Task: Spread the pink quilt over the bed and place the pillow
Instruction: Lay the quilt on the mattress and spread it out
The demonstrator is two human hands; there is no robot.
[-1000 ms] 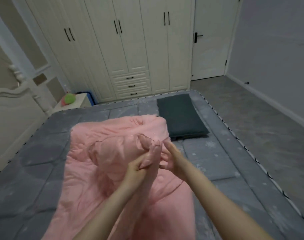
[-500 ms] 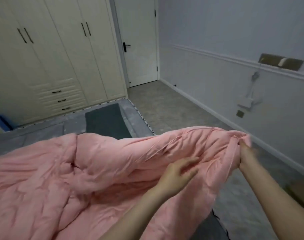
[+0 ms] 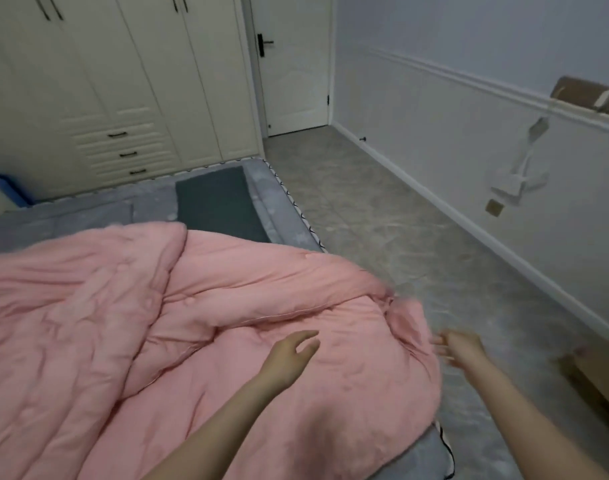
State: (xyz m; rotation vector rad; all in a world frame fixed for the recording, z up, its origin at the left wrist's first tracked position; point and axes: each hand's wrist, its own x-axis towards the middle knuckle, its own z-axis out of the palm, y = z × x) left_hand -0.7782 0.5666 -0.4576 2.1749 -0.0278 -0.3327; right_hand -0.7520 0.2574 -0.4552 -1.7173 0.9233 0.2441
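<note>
Pink quilt lying rumpled across the grey bed, both hands hovering free above it.

The left hand and right hand are spreading relaxed fingers, gripping nothing. The dark pillow is lying on the mattress beyond the quilt, near the cream wardrobe and door; tiled floor is showing beside the bed.

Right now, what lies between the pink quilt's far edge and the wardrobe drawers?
In the head view, the dark pillow lies on the bare grey mattress between the pink quilt and the wardrobe drawers. Nothing else lies there.
</note>
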